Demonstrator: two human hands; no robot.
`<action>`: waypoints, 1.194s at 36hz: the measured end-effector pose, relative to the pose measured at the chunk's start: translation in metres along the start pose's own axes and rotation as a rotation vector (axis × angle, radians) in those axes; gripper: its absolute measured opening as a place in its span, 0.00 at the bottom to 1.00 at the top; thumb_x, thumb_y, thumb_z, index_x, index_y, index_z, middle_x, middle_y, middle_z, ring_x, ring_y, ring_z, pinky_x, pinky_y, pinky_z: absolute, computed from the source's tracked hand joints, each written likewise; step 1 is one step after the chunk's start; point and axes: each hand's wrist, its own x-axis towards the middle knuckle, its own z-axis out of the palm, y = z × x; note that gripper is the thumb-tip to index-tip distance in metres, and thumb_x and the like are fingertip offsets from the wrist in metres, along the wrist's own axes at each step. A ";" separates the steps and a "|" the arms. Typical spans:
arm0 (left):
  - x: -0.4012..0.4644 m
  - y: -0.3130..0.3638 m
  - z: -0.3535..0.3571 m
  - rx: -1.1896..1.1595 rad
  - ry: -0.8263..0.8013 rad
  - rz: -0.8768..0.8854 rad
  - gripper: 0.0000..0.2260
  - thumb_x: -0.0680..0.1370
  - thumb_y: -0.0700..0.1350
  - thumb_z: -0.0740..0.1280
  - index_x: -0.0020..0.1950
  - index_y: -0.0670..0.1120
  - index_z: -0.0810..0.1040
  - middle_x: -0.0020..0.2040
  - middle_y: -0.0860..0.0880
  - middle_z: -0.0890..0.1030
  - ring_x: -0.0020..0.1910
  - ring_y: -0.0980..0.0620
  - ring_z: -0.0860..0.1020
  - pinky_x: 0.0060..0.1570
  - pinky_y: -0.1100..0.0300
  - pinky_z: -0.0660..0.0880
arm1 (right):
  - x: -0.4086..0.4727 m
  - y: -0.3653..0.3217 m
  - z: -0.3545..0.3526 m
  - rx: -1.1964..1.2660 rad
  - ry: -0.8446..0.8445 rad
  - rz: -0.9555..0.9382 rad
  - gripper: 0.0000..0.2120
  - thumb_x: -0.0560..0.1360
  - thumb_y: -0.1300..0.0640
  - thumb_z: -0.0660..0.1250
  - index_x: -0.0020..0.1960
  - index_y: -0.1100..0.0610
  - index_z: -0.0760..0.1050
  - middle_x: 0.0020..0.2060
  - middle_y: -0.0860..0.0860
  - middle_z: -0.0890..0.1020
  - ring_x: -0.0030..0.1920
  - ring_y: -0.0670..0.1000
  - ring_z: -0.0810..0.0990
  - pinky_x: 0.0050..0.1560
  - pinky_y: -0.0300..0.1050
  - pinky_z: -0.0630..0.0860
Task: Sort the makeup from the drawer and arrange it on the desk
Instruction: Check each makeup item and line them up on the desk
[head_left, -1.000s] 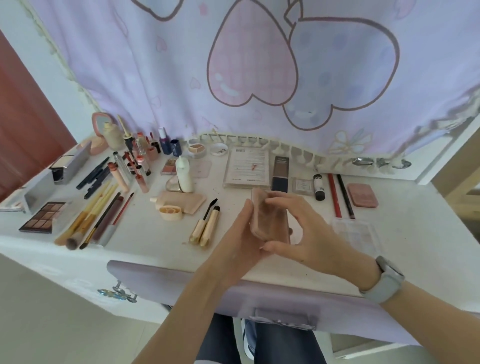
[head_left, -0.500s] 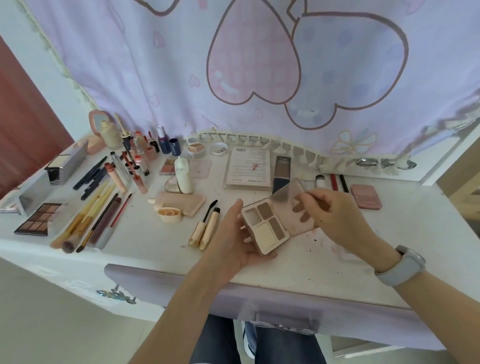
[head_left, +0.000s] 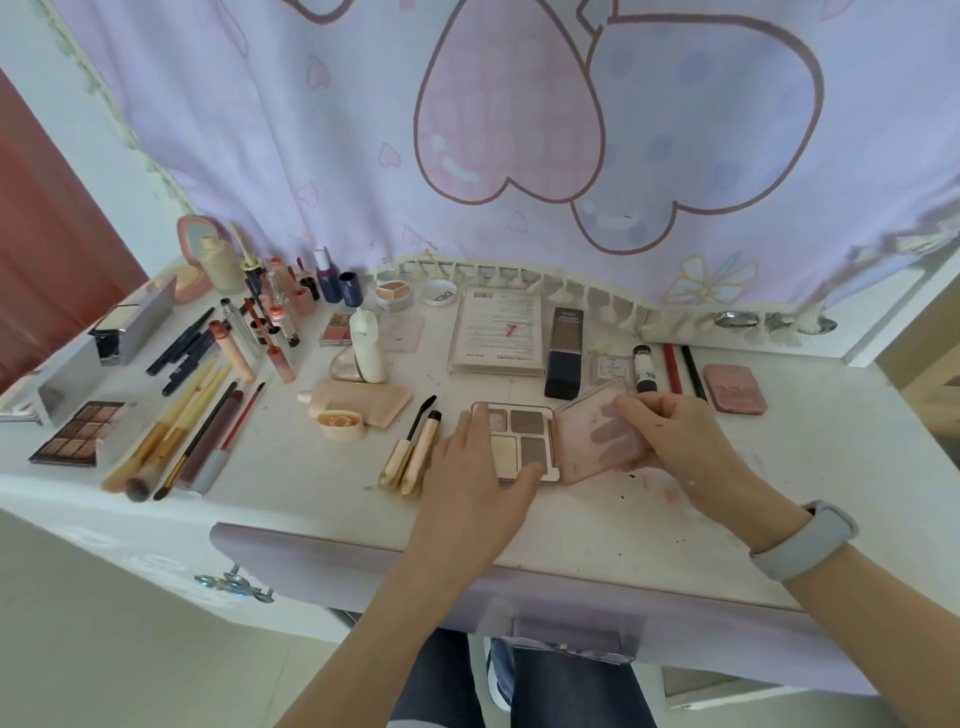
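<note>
Under the heart-print curtain (head_left: 519, 130), the white counter (head_left: 597, 519) is crowding with makeup. Right-hand fingers (head_left: 636, 415) are pinching the open eyeshadow palette (head_left: 524, 439) by its lid (head_left: 597, 431) — best lowered flat while the left hand (head_left: 475, 462), fingers straight, is pressing its base just beside the mascara (head_left: 415, 452).

An opened palette (head_left: 524, 439) is laid flat on the desk (head_left: 322, 483), just right of two tubes (head_left: 413, 460). Brushes (head_left: 171, 441) are ranged far left; a box (head_left: 496, 332) is set behind the palette.

Both hands on open palette (head_left: 522, 439)
</note>
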 end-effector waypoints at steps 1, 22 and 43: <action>-0.001 0.000 0.001 0.054 0.016 0.027 0.33 0.77 0.55 0.62 0.76 0.48 0.50 0.77 0.49 0.54 0.74 0.50 0.54 0.70 0.55 0.55 | -0.001 -0.001 0.001 0.010 -0.005 0.010 0.07 0.78 0.58 0.62 0.49 0.60 0.77 0.34 0.53 0.85 0.30 0.52 0.83 0.27 0.37 0.76; 0.046 -0.004 -0.022 0.584 -0.400 0.323 0.39 0.69 0.63 0.68 0.74 0.52 0.56 0.72 0.55 0.61 0.71 0.53 0.57 0.69 0.45 0.44 | 0.013 -0.017 -0.025 -0.366 -0.067 -0.075 0.14 0.78 0.48 0.59 0.48 0.56 0.78 0.32 0.49 0.84 0.29 0.46 0.80 0.27 0.35 0.73; 0.016 -0.018 -0.027 0.532 -0.412 0.372 0.42 0.67 0.67 0.67 0.75 0.54 0.53 0.73 0.57 0.58 0.72 0.56 0.52 0.70 0.47 0.40 | 0.093 -0.014 0.002 -1.716 -0.338 -1.082 0.25 0.74 0.65 0.61 0.69 0.51 0.64 0.69 0.48 0.67 0.69 0.53 0.63 0.59 0.48 0.64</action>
